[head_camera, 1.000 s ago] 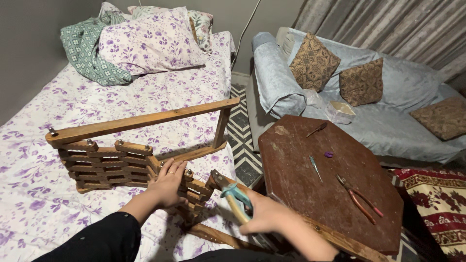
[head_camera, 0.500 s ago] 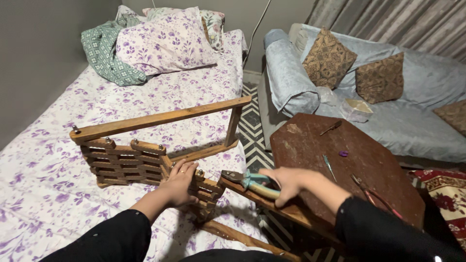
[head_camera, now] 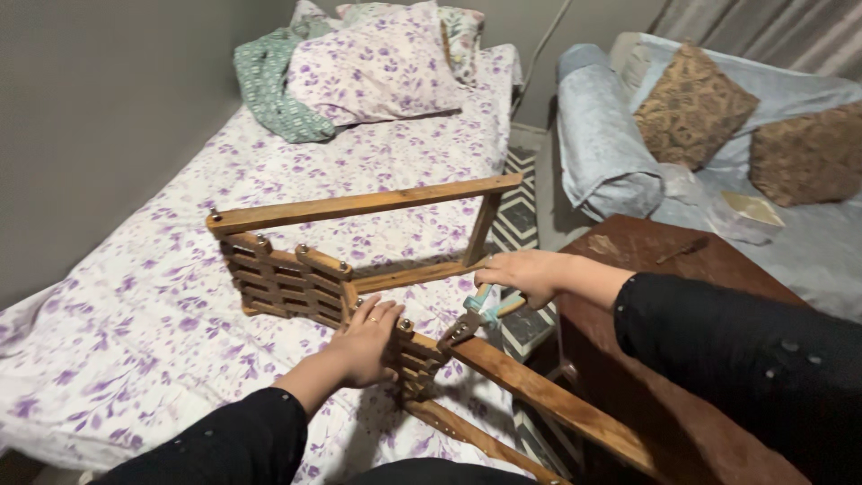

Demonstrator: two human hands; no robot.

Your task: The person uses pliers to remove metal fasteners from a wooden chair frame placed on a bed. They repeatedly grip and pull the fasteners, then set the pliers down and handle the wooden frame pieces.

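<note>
The wooden lattice frame (head_camera: 296,283) lies on its side on the floral bedsheet (head_camera: 162,296); it looks stiff but loosely jointed at the bolts, so I judge the slats the steadiest hold. My left hand (head_camera: 366,341) presses flat on them. My right hand (head_camera: 525,274) is closed around the teal-handled pliers (head_camera: 471,319), nose at a bolt.

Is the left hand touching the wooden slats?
Touching. The head view shows the left hand lying flat on the wooden slats, fingers pressed on the wood with no gap.
</note>
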